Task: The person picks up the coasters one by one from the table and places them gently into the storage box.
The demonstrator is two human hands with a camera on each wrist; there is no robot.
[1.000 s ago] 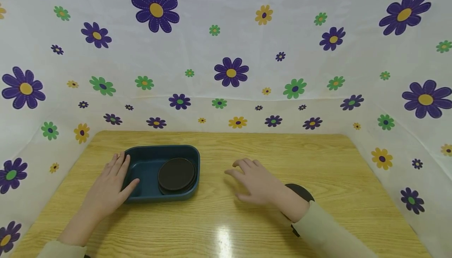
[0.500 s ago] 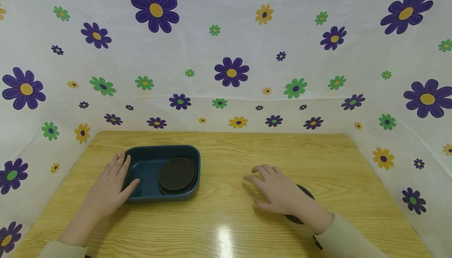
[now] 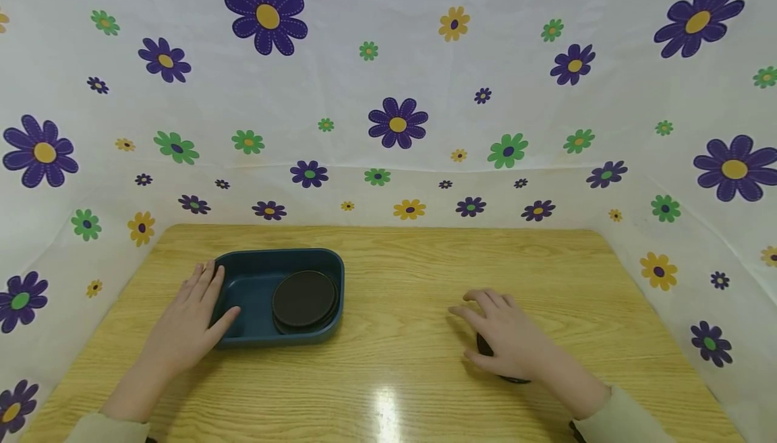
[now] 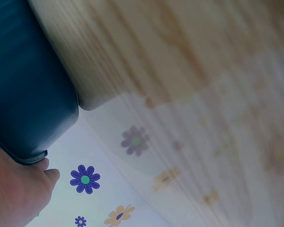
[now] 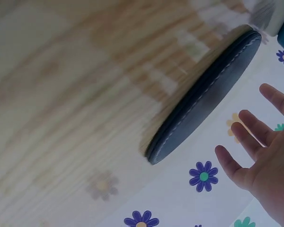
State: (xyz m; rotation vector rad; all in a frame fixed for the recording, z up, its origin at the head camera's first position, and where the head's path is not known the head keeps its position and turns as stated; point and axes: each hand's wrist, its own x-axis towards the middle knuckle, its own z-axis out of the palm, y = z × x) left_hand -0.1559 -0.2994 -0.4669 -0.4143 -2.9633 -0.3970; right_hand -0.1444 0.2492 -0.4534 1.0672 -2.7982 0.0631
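A makeshift recording booth: flower-printed white cloth (image 3: pixel 388 92) walls in a small wooden table (image 3: pixel 425 362).

Disc: dark round coaster (image 5: pixel 206 97) with stitched rim, lying flat on the wooden worktop (image 5: pixel 75 85).
Right hand (image 5: pixel 262 151): fingers (image 5: pixel 251 124) spread and straight, held just above the coaster, not gripping it.
Backdrop: white flowered cloth (image 5: pixel 180 198).
Focus: blurred.

The wooden table (image 3: pixel 425 261) carries a blue tray (image 3: pixel 243 264) (discs inside) and apparently one dark disc (image 3: pixel 485 347).
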